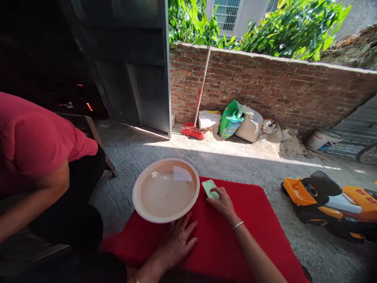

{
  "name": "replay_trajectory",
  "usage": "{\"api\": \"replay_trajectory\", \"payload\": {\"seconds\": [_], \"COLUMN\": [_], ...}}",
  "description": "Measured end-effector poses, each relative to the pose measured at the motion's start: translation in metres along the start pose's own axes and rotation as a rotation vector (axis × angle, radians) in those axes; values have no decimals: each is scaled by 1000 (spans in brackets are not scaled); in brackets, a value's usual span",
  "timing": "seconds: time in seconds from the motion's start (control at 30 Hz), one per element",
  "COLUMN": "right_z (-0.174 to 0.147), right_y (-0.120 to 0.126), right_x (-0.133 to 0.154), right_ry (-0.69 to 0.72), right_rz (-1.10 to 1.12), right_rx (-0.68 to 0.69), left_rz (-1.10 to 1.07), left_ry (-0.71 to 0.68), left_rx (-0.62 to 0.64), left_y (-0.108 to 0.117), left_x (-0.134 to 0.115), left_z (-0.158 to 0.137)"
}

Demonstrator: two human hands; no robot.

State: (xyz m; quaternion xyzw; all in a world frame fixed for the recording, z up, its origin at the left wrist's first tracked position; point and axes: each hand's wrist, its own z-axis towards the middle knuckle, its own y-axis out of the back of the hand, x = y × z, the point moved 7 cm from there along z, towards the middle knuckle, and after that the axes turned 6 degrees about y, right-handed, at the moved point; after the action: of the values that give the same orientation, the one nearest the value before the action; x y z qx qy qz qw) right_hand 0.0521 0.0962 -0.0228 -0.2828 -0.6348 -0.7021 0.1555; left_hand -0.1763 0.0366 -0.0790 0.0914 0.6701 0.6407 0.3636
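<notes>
A red-covered bench carries a pale basin holding water; at its near rim, a person's left hand lies open, fingers spread. The right hand has its grip closed on the near end of a mint-green slab, which lies right of the basin and projects beyond the fingers.
</notes>
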Motion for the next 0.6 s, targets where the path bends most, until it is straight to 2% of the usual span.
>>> {"api": "replay_trajectory", "payload": {"seconds": [0.07, 0.17, 0.23, 0.27, 0.33, 0.4, 0.53, 0.6], "right_z": [-8, -28, -40, -42, -39, -28, -11, -9], "right_y": [45, 110, 131, 132, 118, 88, 12, -16], "right_x": [-47, -119, -143, -145, -128, -93, -8, 21], "right_ry": [-136, -466, -647, -692, -684, -600, -342, -194], "right_rz": [-71, -213, -258, -263, -255, -234, -134, -71], "right_rx": [-127, -254, -272, -266, -234, -188, -52, 32], "left_rz": [11, 23, 24, 27, 40, 59, 81, 83], "left_ry": [-13, -29, -33, -34, -34, -38, -53, -54], "left_rx": [-28, -50, -59, -64, -73, -80, -106, -123], "left_y": [2, 4, 6, 7, 7, 7, 6, 5], "left_x": [-3, -6, -8, -8, -7, -6, -2, 0], "left_z": [-1, -2, -3, -3, -3, -4, -4, -4]}}
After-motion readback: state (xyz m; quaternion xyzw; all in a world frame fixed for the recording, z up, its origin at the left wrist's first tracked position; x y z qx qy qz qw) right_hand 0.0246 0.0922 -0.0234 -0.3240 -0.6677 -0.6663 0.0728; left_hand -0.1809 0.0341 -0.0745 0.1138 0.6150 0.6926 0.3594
